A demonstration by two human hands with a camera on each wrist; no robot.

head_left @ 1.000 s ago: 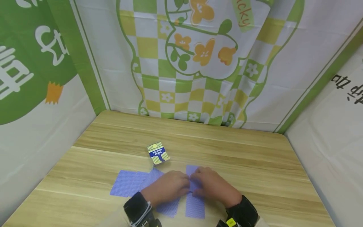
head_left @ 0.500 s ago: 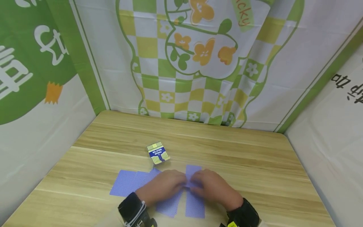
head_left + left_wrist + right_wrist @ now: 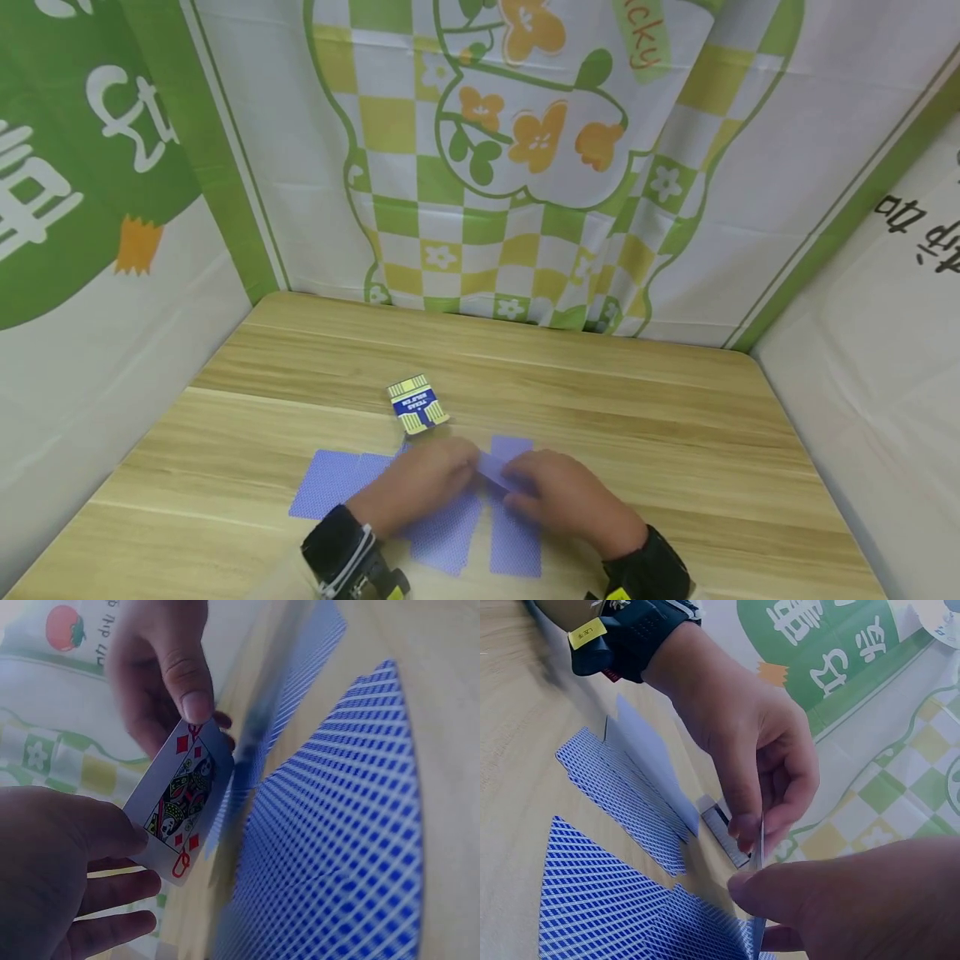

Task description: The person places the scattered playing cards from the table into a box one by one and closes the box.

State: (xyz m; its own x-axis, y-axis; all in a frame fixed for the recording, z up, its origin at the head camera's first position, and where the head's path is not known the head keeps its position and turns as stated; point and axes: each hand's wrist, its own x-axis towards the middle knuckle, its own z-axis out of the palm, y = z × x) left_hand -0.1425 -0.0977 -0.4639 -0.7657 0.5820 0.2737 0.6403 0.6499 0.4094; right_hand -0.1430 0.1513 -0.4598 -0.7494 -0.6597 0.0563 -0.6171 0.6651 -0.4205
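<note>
A queen of diamonds playing card [image 3: 180, 802] is held between both hands, tilted so its face shows in the left wrist view. My left hand [image 3: 423, 479] pinches one end between thumb and fingers. At the opposite end, the thumb and fingers of my right hand [image 3: 566, 500] grip the card. Below the hands, blue-patterned cards lie face down: an overlapping group [image 3: 446, 537] under the left hand, a card at the far left [image 3: 326, 485], and a column [image 3: 516, 542] by the right hand. Seen from the right wrist, the held card [image 3: 760, 862] is nearly edge-on.
A Texas Hold'em card box [image 3: 418, 406] lies just beyond the left hand. The wooden table [image 3: 637, 417] is bordered by a patterned curtain [image 3: 480, 250] behind and by printed cloth at both sides.
My left hand has shifted left, away from the right hand, which has moved only slightly. More of the held card now shows between them, and it slants down towards the right hand.
</note>
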